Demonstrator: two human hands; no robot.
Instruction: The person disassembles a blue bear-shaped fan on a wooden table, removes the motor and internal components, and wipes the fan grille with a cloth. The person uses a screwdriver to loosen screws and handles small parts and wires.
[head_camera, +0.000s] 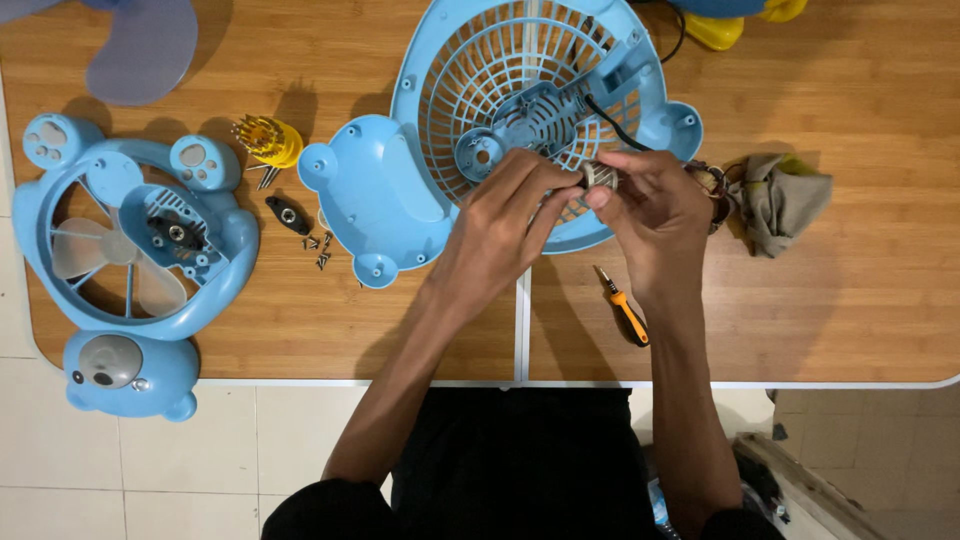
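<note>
Pinching from both sides, a small grey ribbed motor part (601, 175) is held between the two hands above the wooden table (860, 300). The left hand (500, 225) is closed around it with the thumb and fingertips pressed together on its left end, and the right hand (655, 205) is curled over its right end, so that only a short piece of the part is seen between the fingers. The part is kept just in front of the lower rim of a light blue fan grille housing (500, 90), which is laid flat on the table, and a black cable (610, 122) is led across the grille toward the hands. Near the right wrist an orange-handled screwdriver (628, 314) is lying on the table. To the right of the hands a crumpled grey cloth (785, 200) is placed, well apart from the grille. On the left side a second blue fan frame with bear ears (130, 235) is seen, partly over the table edge. Between the two fans a yellow holder of screwdriver bits (268, 142), a small black piece (288, 215) and some loose screws (320, 248) are found. A pale blue fan blade (140, 50) is lying at the top left corner.
</note>
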